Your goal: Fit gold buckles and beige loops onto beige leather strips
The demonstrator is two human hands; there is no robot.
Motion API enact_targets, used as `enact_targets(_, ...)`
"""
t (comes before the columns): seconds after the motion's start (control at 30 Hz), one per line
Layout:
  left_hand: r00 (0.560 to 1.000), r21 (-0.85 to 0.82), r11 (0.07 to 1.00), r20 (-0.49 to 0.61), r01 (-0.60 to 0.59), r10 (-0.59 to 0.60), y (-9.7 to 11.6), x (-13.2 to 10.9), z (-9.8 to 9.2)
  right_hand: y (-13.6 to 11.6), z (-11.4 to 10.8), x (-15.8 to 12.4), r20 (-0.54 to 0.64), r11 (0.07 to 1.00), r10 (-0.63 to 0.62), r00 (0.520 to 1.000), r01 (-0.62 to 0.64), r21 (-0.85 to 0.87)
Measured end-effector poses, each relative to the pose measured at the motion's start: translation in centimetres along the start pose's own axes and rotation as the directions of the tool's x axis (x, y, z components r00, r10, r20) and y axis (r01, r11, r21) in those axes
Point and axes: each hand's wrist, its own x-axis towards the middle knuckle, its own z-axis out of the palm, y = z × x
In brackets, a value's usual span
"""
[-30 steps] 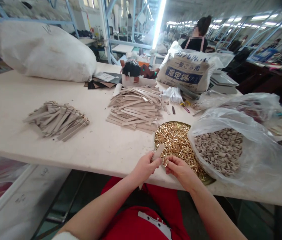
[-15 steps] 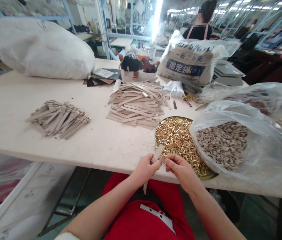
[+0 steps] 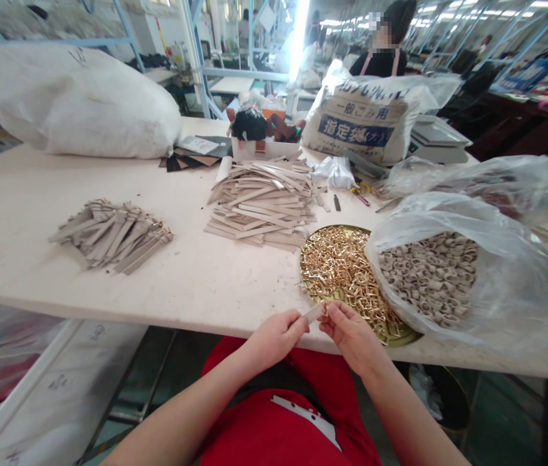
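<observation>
Factory workshop, clearly. Long work table [image 3: 35, 194] piled with cut strips [image 3: 262, 207] and a printed sack [image 3: 366, 116], blue metal racks [image 3: 128, 35] and strip lights [image 3: 298, 32] overhead (another worker [image 3: 383, 55] in an apron across the table).

Single head-worn cam, angled fwd & down from above person's red shirt [image 3: 284, 430]. L hand [image 3: 276, 340] & R hand [image 3: 352, 338] close in, lower centre, at near edge of desk [image 3: 21, 194]; wide view runs across desk to far workstations [image 3: 502, 110].
</observation>
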Motion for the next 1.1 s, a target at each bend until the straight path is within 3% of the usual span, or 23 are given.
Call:
enact_targets(0.2, 0.993, 0.104, 0.993, 0.106, -0.058, 0.047, 0.9, -0.3, -0.5, 0.2, -0.2, -0.2, 0.034, 0.989, -0.062, 0.997, 0.066, -0.13)
enact_targets(0.27, 0.994, 0.082, 0.993, 0.087, -0.08, 0.073, 0.9, 0.0, -0.1, 0.6, 0.0, -0.4, 0.055, 0.988, -0.061, 0.997, 0.067, -0.136)
enact_targets(0.43, 1.0, -0.109, 0.994, -0.006, -0.025, 0.025, 0.8, 0.3, 1.0, 1.7, 1.0, -0.8, 0.085, 0.992, -0.06, 0.995, 0.069, -0.102)
enact_targets(0.63, 0.999, -0.283, 0.959, 0.051, 0.002, 0.013, 0.8, 0.4, 0.8, 1.9, 1.3, -1.0, 0.125, 0.985, -0.092, 0.988, 0.109, -0.136)
enact_targets(0.83, 0.994, -0.405, 0.91, 0.09, 0.088, -0.056, 0.1, 0.7, 1.5, 1.8, 1.7, -1.4, 0.066, 0.977, -0.127, 0.99, 0.137, -0.166)
enact_targets(0.9, 0.994, -0.373, 0.921, 0.037, 0.111, -0.105, -0.1, 0.8, 1.9, 1.8, 1.7, -1.7, 0.024, 0.921, -0.231, 0.973, 0.226, -0.317)
enact_targets(1.0, 0.992, -0.242, 0.966, -0.067, 0.092, -0.111, -0.1, 0.6, 2.1, 1.6, 1.4, -1.9, 0.016, 0.72, -0.431, 0.902, 0.355, -0.596)
enact_targets(1.03, 0.992, -0.205, 0.975, -0.077, 0.081, -0.098, 0.1, 0.5, 2.0, 1.4, 1.3, -1.9, 0.031, 0.683, -0.442, 0.897, 0.358, -0.637)
enact_targets(1.1, 0.996, -0.161, 0.985, -0.049, 0.069, -0.077, 0.4, 0.1, 1.5, 1.0, 1.2, -1.9, 0.066, 0.722, -0.354, 0.933, 0.317, -0.614)
